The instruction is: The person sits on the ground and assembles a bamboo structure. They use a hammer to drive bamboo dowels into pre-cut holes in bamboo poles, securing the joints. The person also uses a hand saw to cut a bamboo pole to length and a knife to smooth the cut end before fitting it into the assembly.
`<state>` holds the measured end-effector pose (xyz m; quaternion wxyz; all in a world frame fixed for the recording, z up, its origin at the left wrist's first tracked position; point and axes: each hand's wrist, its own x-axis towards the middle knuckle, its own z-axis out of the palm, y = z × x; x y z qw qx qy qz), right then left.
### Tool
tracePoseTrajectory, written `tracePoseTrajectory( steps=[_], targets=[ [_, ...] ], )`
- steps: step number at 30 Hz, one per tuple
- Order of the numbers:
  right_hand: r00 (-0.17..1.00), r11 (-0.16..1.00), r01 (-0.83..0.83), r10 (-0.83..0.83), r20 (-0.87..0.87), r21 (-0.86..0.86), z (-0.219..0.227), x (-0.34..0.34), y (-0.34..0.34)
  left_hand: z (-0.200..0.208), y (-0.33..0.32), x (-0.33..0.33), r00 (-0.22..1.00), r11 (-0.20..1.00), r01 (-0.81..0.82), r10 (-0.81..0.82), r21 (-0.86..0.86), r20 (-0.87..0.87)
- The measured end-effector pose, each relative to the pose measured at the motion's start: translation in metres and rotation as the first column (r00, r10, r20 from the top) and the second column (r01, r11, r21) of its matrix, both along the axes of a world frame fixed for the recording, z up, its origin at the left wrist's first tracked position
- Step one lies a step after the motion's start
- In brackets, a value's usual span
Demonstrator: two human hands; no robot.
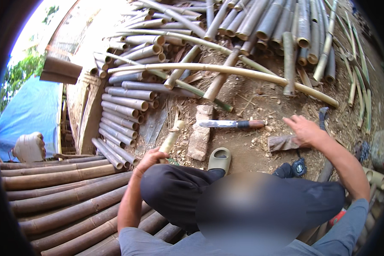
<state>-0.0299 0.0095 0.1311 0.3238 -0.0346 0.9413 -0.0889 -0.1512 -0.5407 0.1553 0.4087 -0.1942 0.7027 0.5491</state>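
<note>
My left hand (149,159) is closed round the lower end of a pale, peeled bamboo piece (171,138), which tilts up and away beside my left knee. My right hand (305,131) hangs on the right with its fingers stretched out and nothing in them. Below and beside that hand lies a short brownish wood block (280,143); I cannot tell whether they touch. Between the hands a machete (226,123) lies flat, its blade across a worn, light chopping block (199,142) and its dark-wrapped handle pointing right.
Stacked bamboo tubes (126,102) stand at the left and more at the far right. A long bent bamboo pole (209,68) crosses the ground ahead. Thick bamboo poles (72,194) lie at my left. An olive sandal (220,160) is on my foot, with wood chips around.
</note>
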Motion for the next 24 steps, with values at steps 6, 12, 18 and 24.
tracePoseTrajectory(
  steps=[6,12,18,24],
  targets=[
    [0.953,0.989,-0.056,0.012,-0.302,-0.137,-0.168,-0.067,-0.109,-0.026,0.008,0.034,0.989,0.990,0.140,-0.138,0.032,-0.042],
    [0.900,0.969,-0.031,-0.080,-0.428,-0.246,-0.228,-0.086,-0.140,-0.017,0.015,0.031,0.983,0.986,-0.065,0.036,0.156,0.181],
    [0.979,0.783,0.090,-0.184,-0.091,-0.615,-0.138,-0.065,-0.196,-0.022,0.019,0.037,0.964,0.969,0.188,-0.213,-0.159,-0.162],
    [0.943,0.745,0.001,-0.223,-0.248,-0.667,-0.110,-0.056,-0.279,0.001,0.035,0.016,0.956,0.928,0.219,-0.265,-0.302,-0.123]
  ],
)
